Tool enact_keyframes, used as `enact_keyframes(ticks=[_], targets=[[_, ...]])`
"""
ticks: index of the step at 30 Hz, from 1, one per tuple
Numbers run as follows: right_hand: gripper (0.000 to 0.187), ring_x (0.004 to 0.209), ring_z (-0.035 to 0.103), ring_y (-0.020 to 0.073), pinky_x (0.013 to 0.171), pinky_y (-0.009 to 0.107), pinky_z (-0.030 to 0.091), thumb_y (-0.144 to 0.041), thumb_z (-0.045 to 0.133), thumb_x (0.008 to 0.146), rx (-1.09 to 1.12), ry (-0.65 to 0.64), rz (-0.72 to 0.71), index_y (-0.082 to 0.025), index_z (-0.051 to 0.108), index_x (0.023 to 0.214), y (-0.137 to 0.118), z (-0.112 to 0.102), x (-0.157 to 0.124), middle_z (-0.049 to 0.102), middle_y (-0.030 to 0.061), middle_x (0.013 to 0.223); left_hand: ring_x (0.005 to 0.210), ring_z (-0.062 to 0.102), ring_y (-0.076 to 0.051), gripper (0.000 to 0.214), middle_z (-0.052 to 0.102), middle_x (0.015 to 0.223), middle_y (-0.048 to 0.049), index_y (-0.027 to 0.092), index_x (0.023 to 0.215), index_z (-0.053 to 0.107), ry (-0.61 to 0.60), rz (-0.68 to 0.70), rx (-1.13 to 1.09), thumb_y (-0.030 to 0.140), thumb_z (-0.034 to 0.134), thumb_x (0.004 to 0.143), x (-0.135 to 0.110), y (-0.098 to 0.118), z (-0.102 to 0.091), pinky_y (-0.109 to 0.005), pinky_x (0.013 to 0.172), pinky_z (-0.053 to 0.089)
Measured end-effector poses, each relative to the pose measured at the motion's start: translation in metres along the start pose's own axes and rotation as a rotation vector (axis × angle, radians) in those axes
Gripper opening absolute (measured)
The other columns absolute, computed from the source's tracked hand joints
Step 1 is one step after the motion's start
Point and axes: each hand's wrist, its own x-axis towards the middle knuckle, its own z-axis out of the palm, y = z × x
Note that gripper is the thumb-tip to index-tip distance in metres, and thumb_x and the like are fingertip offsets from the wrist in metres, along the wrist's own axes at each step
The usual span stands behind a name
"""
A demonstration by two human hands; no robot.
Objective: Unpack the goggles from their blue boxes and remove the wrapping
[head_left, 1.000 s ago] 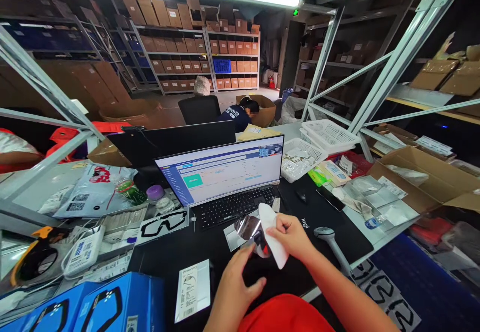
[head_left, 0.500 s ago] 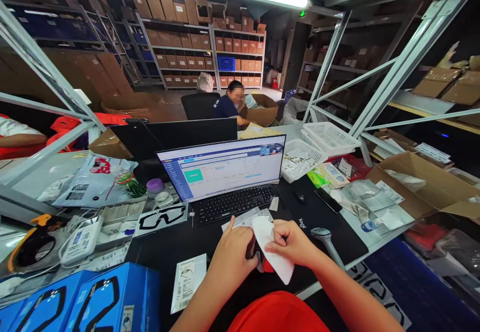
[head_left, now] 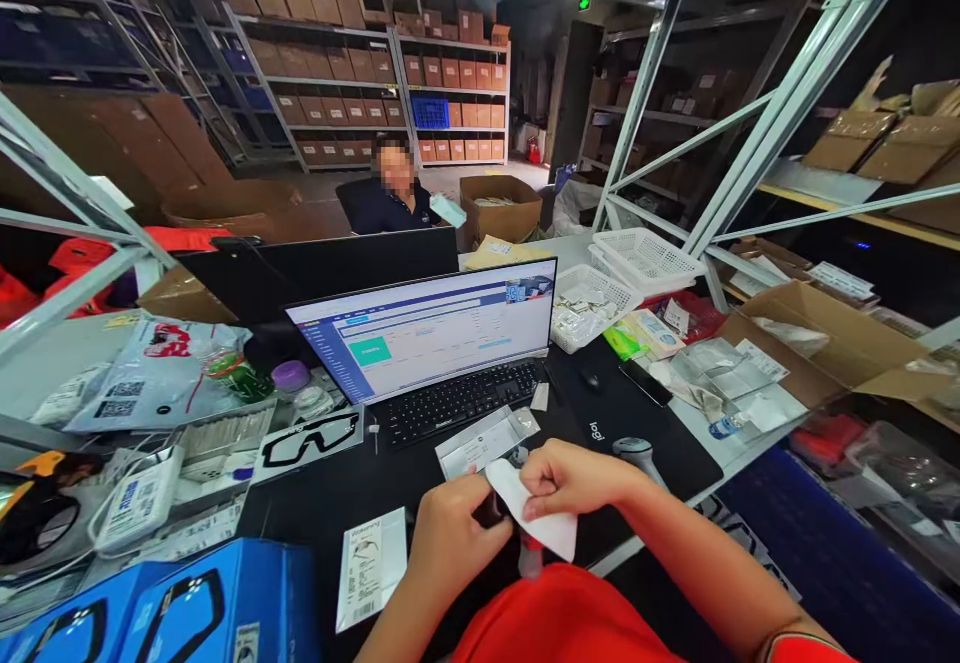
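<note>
Both my hands meet low over the black desk mat, close to my red shirt. My right hand pinches a white cloth that hangs down between the hands. My left hand is closed around a dark object behind the cloth, mostly hidden; a red bit shows under the cloth. A clear plastic sleeve lies on the mat just beyond my fingers, in front of the black keyboard.
A monitor stands behind the keyboard. A barcode scanner and mouse lie to the right, white baskets and an open carton farther right. Blue goggle boxes sit at the near left. A person sits beyond the desk.
My hands have drawn nearer to my body with the cloth. The shiny lens seen a second ago is now covered by my left hand and the cloth. The person behind has sat up.
</note>
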Motion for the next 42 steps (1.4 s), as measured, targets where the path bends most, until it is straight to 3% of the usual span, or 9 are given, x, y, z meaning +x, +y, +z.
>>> enact_keyframes(ticks=[5, 11, 15, 17, 21, 27, 32, 36, 42], targets=[[0.056, 0.055, 0.025, 0.0073, 0.053, 0.024, 0.022, -0.038, 0.078, 0.077, 0.124, -0.125, 0.007, -0.021, 0.029, 0.056, 0.012, -0.011, -0.009, 0.026, -0.0108, 0.055, 0.052, 0.057, -0.011, 0.010, 0.061, 0.057, 0.0055, 0.022, 0.065, 0.065, -0.063, -0.041, -0.114, 0.016, 0.060, 0.072, 0.000, 0.001, -0.004, -0.038, 0.099, 0.053], [0.048, 0.054, 0.024, 0.0074, 0.052, 0.024, 0.020, -0.025, 0.073, 0.079, -0.138, 0.121, 0.024, -0.019, 0.032, 0.056, -0.016, 0.019, 0.012, 0.028, -0.0106, 0.054, 0.056, 0.063, -0.013, 0.012, 0.066, 0.059, 0.0041, 0.022, 0.063, 0.066, -0.011, 0.043, -0.116, 0.024, 0.066, 0.075, 0.000, 0.001, 0.006, -0.037, 0.092, 0.057], [0.049, 0.055, 0.027, 0.0081, 0.052, 0.023, 0.022, -0.036, 0.071, 0.082, -0.023, -0.135, -0.008, -0.021, 0.031, 0.059, -0.010, -0.002, 0.004, 0.029, -0.0101, 0.057, 0.059, 0.068, -0.016, 0.007, 0.072, 0.065, 0.0032, 0.024, 0.075, 0.072, 0.054, 0.053, -0.076, 0.021, 0.066, 0.074, -0.005, -0.004, 0.004, -0.038, 0.091, 0.059], [0.052, 0.056, 0.028, 0.0088, 0.053, 0.023, 0.024, -0.044, 0.073, 0.080, 0.029, -0.215, -0.022, -0.022, 0.031, 0.058, -0.001, -0.019, -0.005, 0.030, -0.0097, 0.057, 0.067, 0.072, -0.017, 0.021, 0.077, 0.076, 0.0026, 0.026, 0.087, 0.075, 0.084, 0.025, -0.084, 0.017, 0.064, 0.071, -0.007, -0.006, 0.002, -0.039, 0.094, 0.058], [0.054, 0.058, 0.031, 0.0094, 0.057, 0.024, 0.027, -0.048, 0.075, 0.077, 0.014, -0.194, -0.031, -0.021, 0.034, 0.056, 0.004, -0.028, -0.008, 0.034, -0.0092, 0.057, 0.073, 0.074, -0.018, 0.027, 0.079, 0.083, 0.0027, 0.026, 0.091, 0.076, 0.037, -0.042, -0.120, 0.015, 0.063, 0.070, -0.006, -0.004, -0.001, -0.038, 0.094, 0.058], [0.040, 0.053, 0.033, 0.0073, 0.054, 0.023, 0.026, -0.030, 0.076, 0.077, -0.160, -0.025, -0.030, -0.019, 0.042, 0.058, -0.008, 0.005, 0.018, 0.038, -0.0104, 0.055, 0.065, 0.070, -0.018, 0.010, 0.073, 0.067, 0.0021, 0.025, 0.069, 0.070, -0.044, -0.016, -0.082, 0.028, 0.067, 0.079, -0.003, -0.001, 0.000, -0.041, 0.095, 0.057], [0.051, 0.054, 0.029, 0.0070, 0.050, 0.021, 0.023, -0.042, 0.080, 0.075, 0.117, -0.025, -0.055, -0.019, 0.038, 0.057, 0.016, -0.004, 0.019, 0.033, -0.0100, 0.056, 0.056, 0.065, -0.014, 0.012, 0.069, 0.063, 0.0037, 0.024, 0.077, 0.073, 0.080, -0.055, -0.017, 0.020, 0.062, 0.074, -0.007, -0.008, 0.001, -0.037, 0.092, 0.057], [0.060, 0.050, 0.021, 0.0060, 0.047, 0.022, 0.016, -0.045, 0.090, 0.062, 0.438, 0.365, -0.060, -0.020, 0.035, 0.055, 0.037, -0.012, 0.017, 0.030, -0.0107, 0.053, 0.067, 0.070, -0.017, 0.022, 0.076, 0.079, 0.0018, 0.025, 0.090, 0.075, 0.188, -0.189, 0.002, 0.023, 0.060, 0.075, -0.009, -0.006, 0.002, -0.028, 0.072, 0.057], [0.059, 0.056, 0.034, 0.0106, 0.054, 0.023, 0.031, -0.067, 0.072, 0.077, 0.660, 0.874, -0.150, -0.022, 0.037, 0.062, 0.052, -0.006, -0.008, 0.040, -0.0061, 0.061, 0.062, 0.064, -0.015, 0.018, 0.070, 0.070, 0.0034, 0.024, 0.085, 0.074, 0.233, -0.369, -0.068, 0.030, 0.058, 0.078, -0.008, -0.002, -0.003, -0.023, 0.058, 0.048]])
